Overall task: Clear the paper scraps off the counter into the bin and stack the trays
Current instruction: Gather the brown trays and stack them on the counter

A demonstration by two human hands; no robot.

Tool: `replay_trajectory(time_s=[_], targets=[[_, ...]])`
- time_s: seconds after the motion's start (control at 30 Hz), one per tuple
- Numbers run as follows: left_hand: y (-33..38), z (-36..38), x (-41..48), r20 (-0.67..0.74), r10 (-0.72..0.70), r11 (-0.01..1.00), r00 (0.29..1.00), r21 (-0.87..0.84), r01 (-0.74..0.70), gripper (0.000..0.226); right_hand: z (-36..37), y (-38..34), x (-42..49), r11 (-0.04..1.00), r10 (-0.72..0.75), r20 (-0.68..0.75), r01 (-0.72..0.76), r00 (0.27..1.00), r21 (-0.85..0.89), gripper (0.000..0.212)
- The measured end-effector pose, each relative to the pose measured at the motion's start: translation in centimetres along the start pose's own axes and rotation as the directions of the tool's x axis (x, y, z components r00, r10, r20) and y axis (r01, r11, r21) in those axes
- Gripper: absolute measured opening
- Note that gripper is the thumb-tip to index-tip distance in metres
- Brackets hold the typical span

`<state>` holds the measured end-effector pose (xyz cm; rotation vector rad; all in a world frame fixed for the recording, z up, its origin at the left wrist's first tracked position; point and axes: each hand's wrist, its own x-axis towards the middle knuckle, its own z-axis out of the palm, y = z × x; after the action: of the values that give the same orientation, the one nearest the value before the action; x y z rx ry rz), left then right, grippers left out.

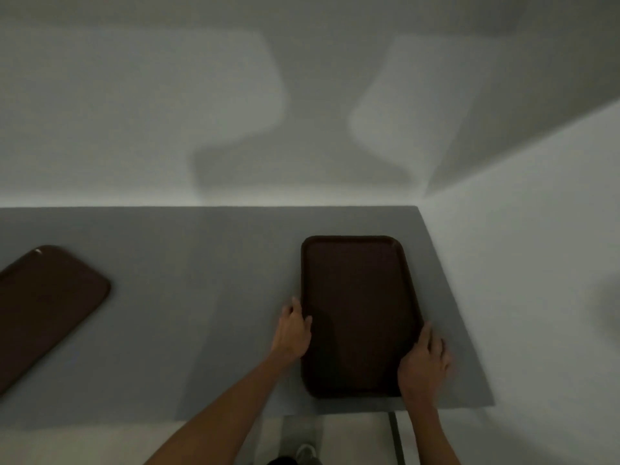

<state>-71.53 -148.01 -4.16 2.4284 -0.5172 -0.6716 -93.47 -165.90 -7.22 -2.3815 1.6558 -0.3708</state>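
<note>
So, two brown trays are seen on the grey worktop [201,297]. The right tray [359,297] is laid lengthwise near the worktop's right end, with its near short side close to the front edge and its far short side a bit short of the back edge.

It's held on both long sides. The left hand [292,333] is set against the left rim with the thumb hooked over onto the inside, so that grip is closed on the rim. The right hand [424,360] is wrapped over the right rim by the near right corner, fingers curled down the outer side, and that grip is closed on the tray too. Whether the tray is lifted a touch or lies flat can't be told. Inside its rim only bare brown surface and a soft shadow are shown.

The left tray [50,303] is placed well apart at the worktop's left edge, turned at an angle and cut off by the frame. Only plain brown surface is seen on it as well.

A pale wall [167,95] is seen behind the back edge, and a shoe [307,453] on the floor below the front edge.
</note>
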Motion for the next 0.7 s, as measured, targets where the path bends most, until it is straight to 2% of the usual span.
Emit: replay_trajectory(time_s=[0.1,0.17,0.27,0.37,0.47,0.53,0.7], targets=[[-2.8,-4.1,-0.1,-0.161,0.057,0.996,0.985,-0.056,-0.066,0.052,-0.9,-6.7,-0.9,0.985,-0.148,-0.053,0.152,0.988,0.076,0.063],[-6.1,-8.0,-0.4,-0.271,0.062,0.993,0.96,-0.079,-0.087,0.04,-1.0,-12.4,-2.4,0.946,-0.258,-0.053,0.263,0.965,0.188,0.057],[-11.9,-14.9,-1.2,-0.431,-0.014,0.986,0.902,-0.155,-0.059,0.041,-0.7,-21.5,-5.5,0.856,-0.405,-0.065,0.403,0.912,0.323,0.047],[-18.7,-21.9,-2.5,-0.591,-0.112,0.984,0.799,-0.179,0.005,0.041,0.8,-30.2,-9.6,0.785,-0.497,-0.077,0.486,0.864,0.385,0.04],[-27.0,-28.6,-4.3,-0.677,-0.19,0.98,0.712,-0.174,0.096,0.042,2.9,-38.6,-14.1,0.732,-0.532,-0.061,0.494,0.845,0.469,0.036],[-32.7,-32.6,-5.7,-0.694,-0.26,0.965,0.672,-0.159,0.209,0.043,4.4,-43.8,-17.0,0.706,-0.55,-0.009,0.472,0.835,0.528,0.033],[-45.2,-40.9,-8.7,-0.701,-0.412,0.888,0.582,-0.165,0.43,0.045,8.2,-54.6,-23.9,0.728,-0.523,0.165,0.337,0.836,0.597,0.026]])
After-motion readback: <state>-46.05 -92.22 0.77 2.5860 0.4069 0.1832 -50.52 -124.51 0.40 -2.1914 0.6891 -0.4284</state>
